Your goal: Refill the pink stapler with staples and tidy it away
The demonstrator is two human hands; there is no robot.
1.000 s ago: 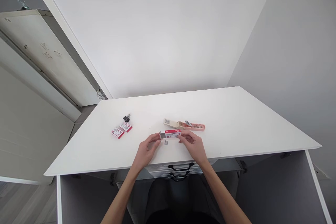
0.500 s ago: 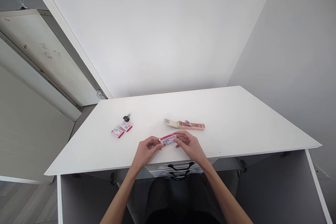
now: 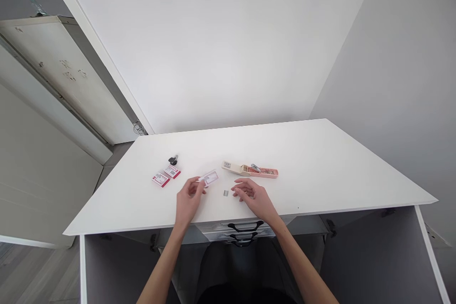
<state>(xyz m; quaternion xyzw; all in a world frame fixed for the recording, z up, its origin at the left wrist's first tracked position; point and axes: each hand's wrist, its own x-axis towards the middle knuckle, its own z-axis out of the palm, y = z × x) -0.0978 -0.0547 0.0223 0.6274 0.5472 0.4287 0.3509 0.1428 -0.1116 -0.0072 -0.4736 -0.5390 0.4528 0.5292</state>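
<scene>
My left hand (image 3: pixel 188 198) pinches a small staple box (image 3: pixel 209 178) just above the white table (image 3: pixel 320 161), its pale side up and blurred by motion. A little to the right, my right hand (image 3: pixel 251 195) hovers over the table with its fingers loosely spread and nothing in them. Between the two hands a small grey strip of staples (image 3: pixel 225 193) lies on the table. Behind the right hand lies a beige and pink stapler (image 3: pixel 249 169), swung open lengthwise.
Two red and white staple boxes (image 3: pixel 166 175) sit at the left of the table, with a black binder clip (image 3: pixel 173 160) just behind them. A drawer unit with black handles (image 3: pixel 242 226) stands under the front edge. Walls close off the back and right.
Both hands held the staple box in front of the stapler. Now the right hand has let go and the left hand has carried the box leftward, uncovering the staple strip.
</scene>
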